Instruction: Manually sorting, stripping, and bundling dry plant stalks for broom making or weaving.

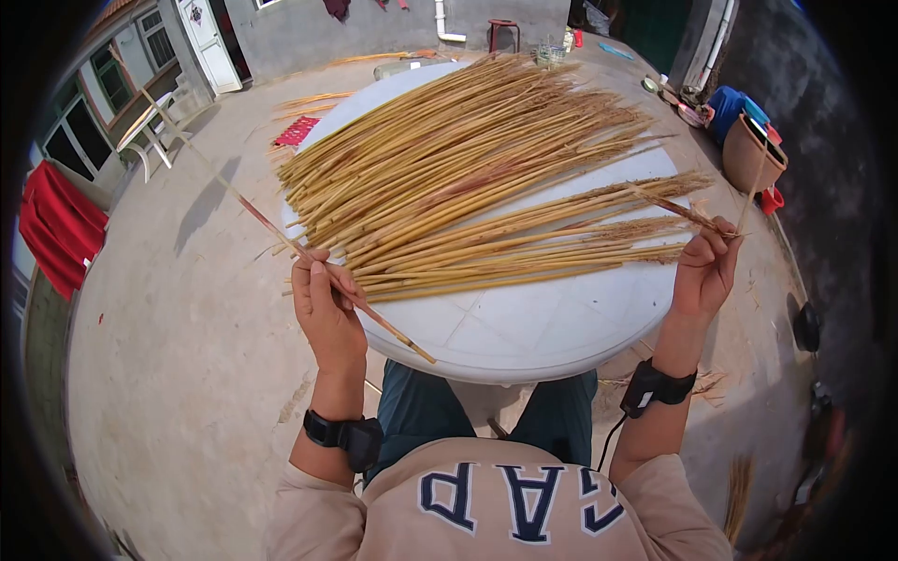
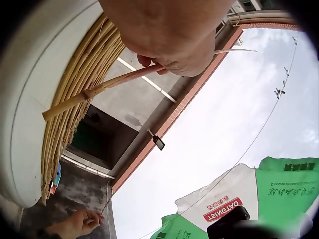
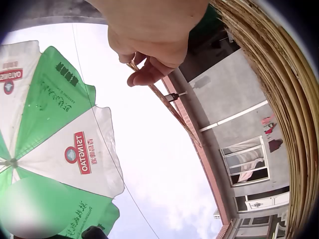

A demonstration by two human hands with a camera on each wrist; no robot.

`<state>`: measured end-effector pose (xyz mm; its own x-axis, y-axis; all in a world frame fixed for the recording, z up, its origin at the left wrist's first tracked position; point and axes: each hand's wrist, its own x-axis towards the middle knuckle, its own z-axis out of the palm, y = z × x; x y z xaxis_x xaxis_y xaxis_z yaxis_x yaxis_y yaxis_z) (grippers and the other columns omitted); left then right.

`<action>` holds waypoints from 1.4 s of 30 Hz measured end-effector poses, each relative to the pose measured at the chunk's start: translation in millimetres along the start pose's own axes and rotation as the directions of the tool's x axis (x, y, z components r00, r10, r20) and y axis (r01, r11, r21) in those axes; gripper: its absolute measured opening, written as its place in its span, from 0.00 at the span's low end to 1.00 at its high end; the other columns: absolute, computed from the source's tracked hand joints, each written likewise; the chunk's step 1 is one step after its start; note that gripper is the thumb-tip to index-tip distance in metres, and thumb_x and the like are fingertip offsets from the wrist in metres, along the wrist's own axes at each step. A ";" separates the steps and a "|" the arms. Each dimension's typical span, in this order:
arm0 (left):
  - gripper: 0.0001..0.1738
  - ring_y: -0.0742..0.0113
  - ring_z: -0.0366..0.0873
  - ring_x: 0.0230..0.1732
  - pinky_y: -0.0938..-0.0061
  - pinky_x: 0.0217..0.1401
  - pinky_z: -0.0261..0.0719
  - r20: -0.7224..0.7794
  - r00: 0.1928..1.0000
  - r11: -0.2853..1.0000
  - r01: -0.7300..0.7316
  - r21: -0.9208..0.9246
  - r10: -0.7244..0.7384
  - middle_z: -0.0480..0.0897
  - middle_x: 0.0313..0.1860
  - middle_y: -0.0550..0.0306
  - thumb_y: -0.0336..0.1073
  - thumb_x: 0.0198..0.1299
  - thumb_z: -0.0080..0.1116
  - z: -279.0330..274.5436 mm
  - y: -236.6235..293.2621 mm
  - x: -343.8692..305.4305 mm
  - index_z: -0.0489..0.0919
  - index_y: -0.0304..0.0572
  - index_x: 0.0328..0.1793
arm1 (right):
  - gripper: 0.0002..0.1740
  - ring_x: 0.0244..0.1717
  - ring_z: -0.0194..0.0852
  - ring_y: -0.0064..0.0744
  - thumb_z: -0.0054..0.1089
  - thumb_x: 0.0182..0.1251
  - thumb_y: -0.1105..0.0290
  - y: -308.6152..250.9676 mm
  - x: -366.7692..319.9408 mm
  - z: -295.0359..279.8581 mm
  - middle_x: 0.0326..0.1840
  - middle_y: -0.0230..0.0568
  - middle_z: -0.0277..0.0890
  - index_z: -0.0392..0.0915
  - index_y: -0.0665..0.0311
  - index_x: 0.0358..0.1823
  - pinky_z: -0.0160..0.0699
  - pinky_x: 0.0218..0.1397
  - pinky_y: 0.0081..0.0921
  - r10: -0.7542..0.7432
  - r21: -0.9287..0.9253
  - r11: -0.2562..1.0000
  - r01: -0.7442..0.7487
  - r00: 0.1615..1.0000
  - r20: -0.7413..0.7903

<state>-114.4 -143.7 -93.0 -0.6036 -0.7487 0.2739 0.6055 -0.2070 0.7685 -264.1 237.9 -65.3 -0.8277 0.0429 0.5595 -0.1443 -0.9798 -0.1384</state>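
A thin dry stalk (image 1: 391, 329) lies across my left hand (image 1: 327, 304), held between thumb and fingers at the table's near left. Its jointed, cut end points down toward the table edge, and its long thin end reaches up and left. At the right, my raised right hand (image 1: 706, 271) pinches a brown, dry husk-like strip (image 1: 675, 208), with a pale thin piece standing up beside it. The right wrist view shows the strip (image 3: 172, 109) sticking out past the fingertips. Between the hands lies a big spread of dry stalks (image 1: 440, 168) with feathery tips to the right.
The round white table (image 1: 552, 323) carries the big spread and a smaller bunch of stalks (image 1: 533, 243) nearer me. Beyond it stand a red stool (image 1: 503, 35), a clay pot (image 1: 751, 154) and a white chair (image 1: 150, 131). A green and white parasol (image 3: 60, 99) hangs overhead.
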 end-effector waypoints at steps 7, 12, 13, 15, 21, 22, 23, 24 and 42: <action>0.10 0.84 0.64 0.21 0.89 0.24 0.61 0.495 0.771 0.911 0.273 0.310 -0.399 0.76 0.23 0.62 0.36 0.69 0.40 15.4 -20.5 -35.9 0.72 0.42 0.48 | 0.22 0.38 0.74 0.21 0.54 0.68 0.62 64.7 -24.5 13.7 0.49 0.44 0.75 0.67 0.68 0.57 0.75 0.31 0.19 0.302 -0.361 0.846 -0.392 0.911 -0.282; 0.11 0.82 0.67 0.21 0.88 0.25 0.63 0.546 0.683 0.865 0.284 0.414 -0.485 0.77 0.24 0.60 0.35 0.68 0.40 28.9 -22.4 -46.8 0.72 0.40 0.48 | 0.12 0.28 0.72 0.18 0.58 0.65 0.67 157.2 -61.9 40.5 0.35 0.36 0.78 0.76 0.66 0.46 0.67 0.26 0.15 0.610 -0.509 0.591 -0.626 0.759 -0.226; 0.11 0.82 0.68 0.21 0.88 0.26 0.63 0.559 0.657 0.851 0.277 0.445 -0.506 0.77 0.24 0.60 0.35 0.68 0.40 29.7 -21.2 -47.6 0.72 0.39 0.48 | 0.11 0.27 0.71 0.17 0.59 0.64 0.67 166.6 -62.9 41.3 0.32 0.35 0.77 0.77 0.66 0.43 0.66 0.26 0.14 0.704 -0.581 0.488 -0.651 0.688 -0.179; 0.12 0.81 0.69 0.21 0.88 0.26 0.64 0.560 0.631 0.831 0.282 0.479 -0.537 0.78 0.24 0.59 0.35 0.67 0.41 27.7 -20.0 -48.3 0.74 0.38 0.48 | 0.10 0.26 0.69 0.15 0.61 0.62 0.67 176.6 -63.3 34.0 0.30 0.33 0.76 0.78 0.66 0.40 0.65 0.25 0.14 0.789 -0.648 0.389 -0.655 0.600 -0.132; 0.10 0.81 0.68 0.20 0.88 0.24 0.63 0.493 0.658 0.803 0.316 0.506 -0.569 0.77 0.22 0.60 0.34 0.65 0.47 16.5 -27.9 -46.1 0.74 0.37 0.48 | 0.08 0.22 0.65 0.13 0.62 0.61 0.66 181.4 -67.2 20.2 0.22 0.28 0.74 0.80 0.64 0.33 0.63 0.23 0.12 0.803 -0.670 0.367 -0.646 0.583 -0.122; 0.10 0.81 0.68 0.20 0.88 0.24 0.63 0.494 0.653 0.801 0.322 0.504 -0.574 0.77 0.22 0.60 0.34 0.65 0.47 17.1 -30.0 -48.2 0.74 0.37 0.48 | 0.08 0.22 0.65 0.13 0.62 0.61 0.67 180.5 -67.5 21.6 0.22 0.29 0.74 0.79 0.64 0.33 0.62 0.22 0.12 0.800 -0.682 0.355 -0.639 0.585 -0.131; 0.10 0.81 0.68 0.19 0.88 0.23 0.63 0.480 0.667 0.806 0.339 0.485 -0.570 0.77 0.22 0.61 0.33 0.64 0.49 18.4 -31.8 -49.4 0.74 0.37 0.47 | 0.08 0.21 0.64 0.12 0.62 0.61 0.67 180.3 -67.1 22.3 0.23 0.29 0.74 0.79 0.64 0.33 0.62 0.22 0.11 0.796 -0.696 0.345 -0.630 0.589 -0.138; 0.09 0.81 0.67 0.18 0.88 0.22 0.63 0.466 0.681 0.811 0.355 0.466 -0.565 0.77 0.21 0.61 0.33 0.63 0.51 19.9 -33.7 -49.8 0.74 0.37 0.46 | 0.08 0.21 0.64 0.12 0.62 0.61 0.67 181.1 -67.4 21.9 0.23 0.29 0.74 0.79 0.64 0.33 0.62 0.22 0.11 0.793 -0.698 0.342 -0.629 0.592 -0.144; 0.07 0.77 0.65 0.15 0.84 0.19 0.66 0.408 0.773 0.869 0.477 0.132 -0.487 0.78 0.23 0.51 0.37 0.67 0.49 14.9 -48.7 -43.3 0.70 0.43 0.40 | 0.06 0.17 0.68 0.18 0.53 0.65 0.72 170.7 -70.6 34.3 0.26 0.34 0.74 0.67 0.61 0.31 0.66 0.19 0.14 0.604 -0.595 0.525 -0.608 0.759 -0.243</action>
<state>-125.5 -91.8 -133.6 -0.9725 -0.2209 0.0733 0.1690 -0.4539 0.8749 -211.8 60.9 -100.4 -0.8471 -0.5119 0.1429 0.1048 -0.4244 -0.8994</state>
